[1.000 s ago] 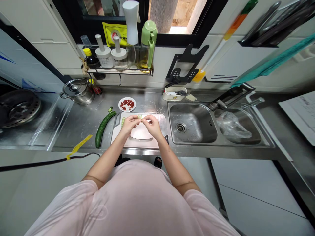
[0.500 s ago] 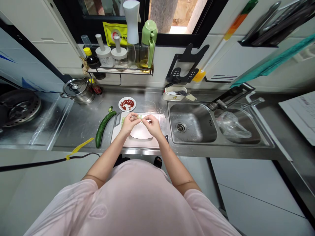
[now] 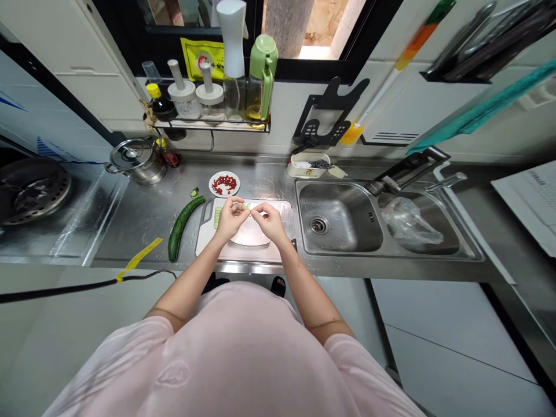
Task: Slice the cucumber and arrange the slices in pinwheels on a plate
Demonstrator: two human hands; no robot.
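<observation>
The left hand (image 3: 230,219) has edged inward, baring more cucumber slices (image 3: 216,218). It and the right hand (image 3: 268,221) pinch a small pale piece (image 3: 247,207) over the cutting board (image 3: 207,241) — likely light, slippery, easily snapped — best held by its edges.

Left grip (image 3: 230,220) slightly farther right

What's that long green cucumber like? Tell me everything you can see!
The cucumber is long, dark green and gently curved, with rough-looking skin. It lies on the shiny metal counter, left of the cutting board, its far end bending toward the board. Small green pieces sit by that end. Neither the left hand nor the right hand touches it.
</observation>
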